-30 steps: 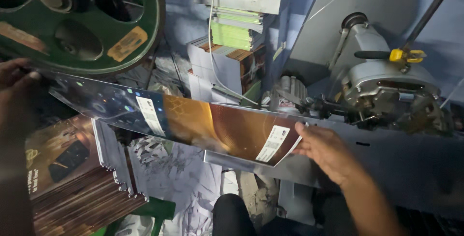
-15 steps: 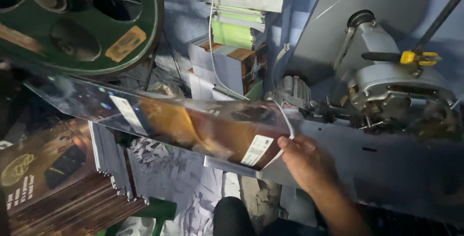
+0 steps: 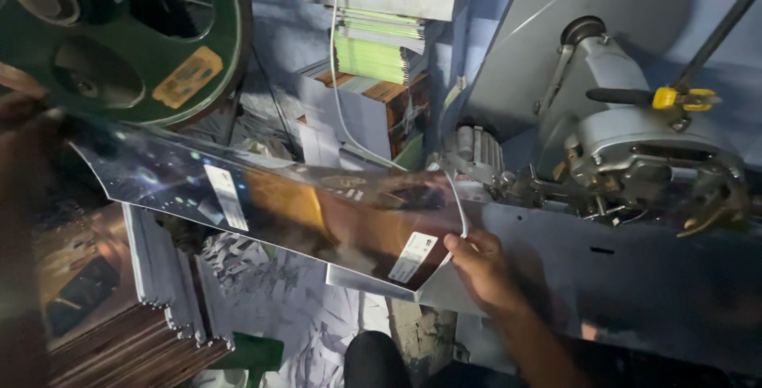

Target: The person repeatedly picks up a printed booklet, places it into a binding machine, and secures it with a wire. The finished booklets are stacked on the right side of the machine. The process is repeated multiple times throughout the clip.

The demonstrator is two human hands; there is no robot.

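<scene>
Glossy printed sheet (image 3: 302,209) hangs curved between your hands, right hand (image 3: 480,265) pinching its lower corner beside the grey machine (image 3: 635,158), left hand (image 3: 24,130) grasping its far edge under the green wheel (image 3: 119,38).

Glossy printed card sheet (image 3: 302,213) at frame centre – smooth, mirror-like; painted grey metal machine (image 3: 635,158) right; matt green metal wheel (image 3: 127,38) upper left – scuffed

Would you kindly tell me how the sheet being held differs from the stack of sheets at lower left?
The glossy sheet is single, lifted and curved between the left hand and right hand; the stack is many sheets lying flat, untouched. Both look like glossy brown printed stock.
</scene>
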